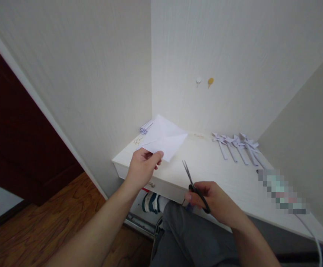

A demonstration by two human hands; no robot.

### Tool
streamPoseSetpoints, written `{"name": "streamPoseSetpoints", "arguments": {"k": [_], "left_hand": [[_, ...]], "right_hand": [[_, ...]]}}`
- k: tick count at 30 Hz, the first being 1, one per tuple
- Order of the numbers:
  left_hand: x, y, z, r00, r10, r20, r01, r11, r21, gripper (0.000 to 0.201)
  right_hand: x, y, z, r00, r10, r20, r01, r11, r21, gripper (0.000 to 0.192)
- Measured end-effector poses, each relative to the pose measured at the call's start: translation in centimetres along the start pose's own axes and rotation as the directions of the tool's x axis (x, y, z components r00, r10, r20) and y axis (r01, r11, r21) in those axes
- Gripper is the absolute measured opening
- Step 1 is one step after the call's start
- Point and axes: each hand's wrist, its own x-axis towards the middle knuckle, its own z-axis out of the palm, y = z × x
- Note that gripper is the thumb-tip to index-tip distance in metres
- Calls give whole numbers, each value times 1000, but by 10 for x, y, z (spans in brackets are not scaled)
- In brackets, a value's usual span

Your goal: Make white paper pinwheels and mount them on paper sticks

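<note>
White paper, a square sheet (165,138) with faint diagonal creases, was pinched at its near edge by the left hand (144,167), the thumb lying on top and the other fingers curled beneath. It stretched out beyond that hand toward the wall corner, one point aimed at the back wall and another to the right, over the left part of the white counter (197,157).

The right hand (208,198) was closed around the black handles of a pair of scissors (194,188), low at the counter's front edge. Their slim blades pointed up and away, slightly parted, to the right of the sheet and nearer the person, apart from it. The paper thus lay ahead and to the left of the right hand.

Just past the sheet's left side sat a bundle of rolled paper sticks (145,127), with small pale bits (137,141) in front of it. Several paper pinwheels (235,142) on rolled sticks lay side by side along the counter's right half, well apart from both hands. Nearer the right end was a pixelated object (281,193), and a white cable (312,233) ran from it toward the front edge.
</note>
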Motion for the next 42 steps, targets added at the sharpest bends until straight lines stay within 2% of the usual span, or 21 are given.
{"name": "streamPoseSetpoints", "arguments": {"k": [1, 3, 5, 7, 9, 11, 13, 14, 15, 17, 18, 21, 23, 27, 33, 38, 42], "left_hand": [[1, -1, -3, 1000, 9, 21, -10, 999, 36, 18], [1, -4, -8, 989, 13, 147, -30, 993, 114, 11], [-3, -8, -10, 936, -38, 350, -19, 987, 159, 9], [-7, -12, -10, 843, -105, 528, 28, 988, 152, 12], [-10, -15, -9, 756, -139, 640, 79, 989, 121, 13], [-10, -19, -7, 688, -164, 707, 135, 986, 97, 10], [-7, -26, -4, 644, -206, 737, 211, 974, 87, 6], [-5, -30, -1, 646, -225, 730, 254, 965, 72, 8], [-4, -35, 2, 670, -242, 702, 296, 954, 47, 11], [-2, -46, 12, 765, -256, 591, 357, 932, -58, 19], [-2, -51, 18, 785, -268, 558, 374, 924, -82, 23], [-7, -63, 36, 787, -302, 539, 392, 918, -57, 33], [-12, -68, 46, 797, -315, 516, 407, 910, -74, 34], [-18, -74, 60, 820, -321, 474, 453, 870, -194, 31], [-9, -85, 74, 838, -332, 434, 483, 820, -306, 35], [-15, -90, 85, 815, -377, 440, 531, 791, -305, 37], [-28, -85, 91, 840, -381, 387, 501, 817, -284, 33]], "right_hand": [[1, 0, -3, 996, -28, -88, 31, 999, 31, 45], [4, 0, -9, 952, -62, -299, 102, 988, 117, 45], [6, 0, -12, 893, -63, -446, 167, 966, 197, 48], [8, 2, -12, 874, -55, -483, 196, 949, 247, 50], [11, 7, -10, 878, -44, -477, 206, 933, 295, 46], [13, 13, -7, 881, -27, -472, 212, 916, 342, 40], [17, 19, -4, 879, -16, -476, 218, 903, 371, 33], [18, 22, -4, 875, -13, -484, 222, 899, 378, 32], [20, 24, -4, 865, -11, -501, 232, 894, 382, 31], [23, 26, -6, 823, 3, -568, 272, 876, 399, 30], [25, 27, -8, 793, 17, -609, 296, 863, 409, 30], [27, 27, -13, 714, 74, -696, 351, 822, 448, 32], [28, 27, -16, 695, 107, -711, 370, 795, 481, 34], [31, 28, -17, 697, 143, -703, 390, 747, 539, 36], [36, 33, -19, 711, 154, -686, 407, 706, 580, 38], [38, 36, -20, 718, 147, -680, 407, 704, 581, 38], [37, 36, -19, 739, 136, -660, 370, 737, 566, 40]]}}
